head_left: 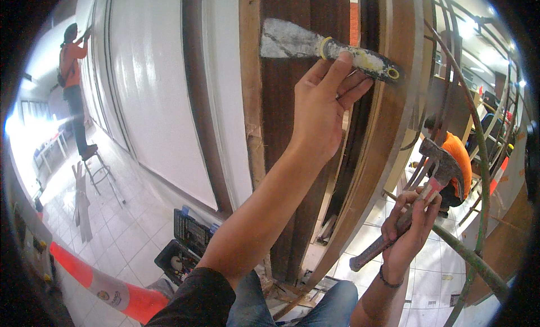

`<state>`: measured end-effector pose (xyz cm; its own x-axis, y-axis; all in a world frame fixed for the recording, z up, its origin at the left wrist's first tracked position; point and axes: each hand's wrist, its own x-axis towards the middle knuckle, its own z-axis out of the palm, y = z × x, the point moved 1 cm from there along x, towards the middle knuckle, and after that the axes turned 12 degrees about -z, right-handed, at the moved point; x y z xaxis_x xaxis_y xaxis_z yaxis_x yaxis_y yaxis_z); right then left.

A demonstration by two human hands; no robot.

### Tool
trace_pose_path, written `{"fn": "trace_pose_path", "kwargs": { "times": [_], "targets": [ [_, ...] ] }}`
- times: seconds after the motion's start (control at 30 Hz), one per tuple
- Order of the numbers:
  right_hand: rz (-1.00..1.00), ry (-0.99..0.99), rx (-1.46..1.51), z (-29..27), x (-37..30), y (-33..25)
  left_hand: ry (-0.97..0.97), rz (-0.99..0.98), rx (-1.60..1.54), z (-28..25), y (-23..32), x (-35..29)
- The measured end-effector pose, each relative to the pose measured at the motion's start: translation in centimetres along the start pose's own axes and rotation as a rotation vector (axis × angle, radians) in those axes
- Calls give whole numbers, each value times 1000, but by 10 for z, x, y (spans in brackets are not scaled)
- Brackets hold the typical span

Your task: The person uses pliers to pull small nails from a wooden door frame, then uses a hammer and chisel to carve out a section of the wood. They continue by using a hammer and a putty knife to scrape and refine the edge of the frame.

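My left hand (329,96) is raised ahead of me, closed round the handle of a paint-spattered putty knife (292,39). Its wide blade points left and lies over dark brown wood panelling (287,102); I cannot tell whether it touches the wood. The black and yellow handle end reaches toward a brown wooden post (388,90). Lower at the right, my right hand (413,228) grips a claw hammer (444,161) by its worn handle. The hammer's head is uppermost, tilted, and apart from the post.
An open black toolbox (174,265) sits on the tiled floor, near an orange and white traffic cone (107,282). Green metal poles (475,265) stand close at my right. One person (72,85) stands on a stool at far left; another in orange (455,158) crouches behind the hammer.
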<state>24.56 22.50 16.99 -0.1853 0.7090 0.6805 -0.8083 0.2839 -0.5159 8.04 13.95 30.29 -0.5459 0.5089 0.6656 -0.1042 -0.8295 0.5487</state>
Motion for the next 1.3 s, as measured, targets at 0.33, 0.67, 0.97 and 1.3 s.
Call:
{"fn": "trace_pose_path", "kwargs": {
  "times": [0.33, 0.67, 0.97, 1.3],
  "targets": [
    [-20, -43, 16, 0, 1, 2, 5, 18, 8, -3, -1, -1],
    [-118, -89, 21, 9, 18, -7, -8, 66, -62, 2, -6, 7],
    [-179, -52, 7, 52, 40, -19, -6, 95, -37, 1, -7, 8],
    [-165, -146, 59, 58, 53, -7, -4, 85, -44, 1, -7, 9]
  ]
}}
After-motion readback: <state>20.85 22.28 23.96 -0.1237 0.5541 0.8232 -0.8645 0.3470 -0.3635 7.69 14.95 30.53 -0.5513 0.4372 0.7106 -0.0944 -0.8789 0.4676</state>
